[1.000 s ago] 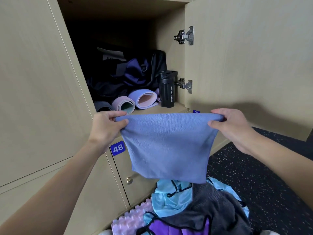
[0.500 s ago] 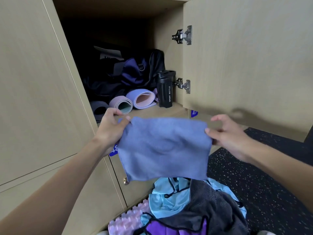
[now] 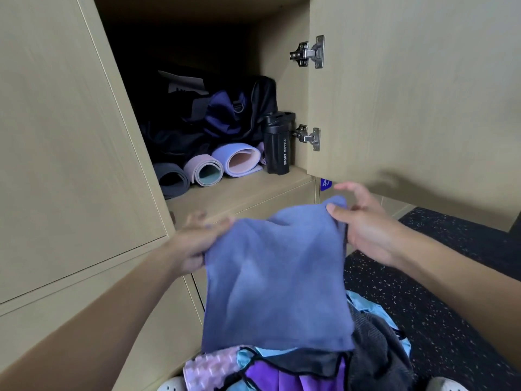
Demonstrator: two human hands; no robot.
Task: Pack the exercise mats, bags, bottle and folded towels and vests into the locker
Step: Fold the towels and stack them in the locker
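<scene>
Locker shelf (image 3: 239,190) carries three rolled mats (image 3: 205,172) and an upright black bottle (image 3: 277,148) beside them

Soft matt blue cloth towel (image 3: 277,280); pale matt wood-grain locker (image 3: 70,136); shiny metal hinges (image 3: 310,53); speckled rough floor (image 3: 439,314)

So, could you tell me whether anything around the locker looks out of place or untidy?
Only the heap of clothing on the floor: tangled, not folded. The blue towel hangs bunched between the left hand and right hand. Inside, the mats lie rolled and the bottle stands upright.
</scene>
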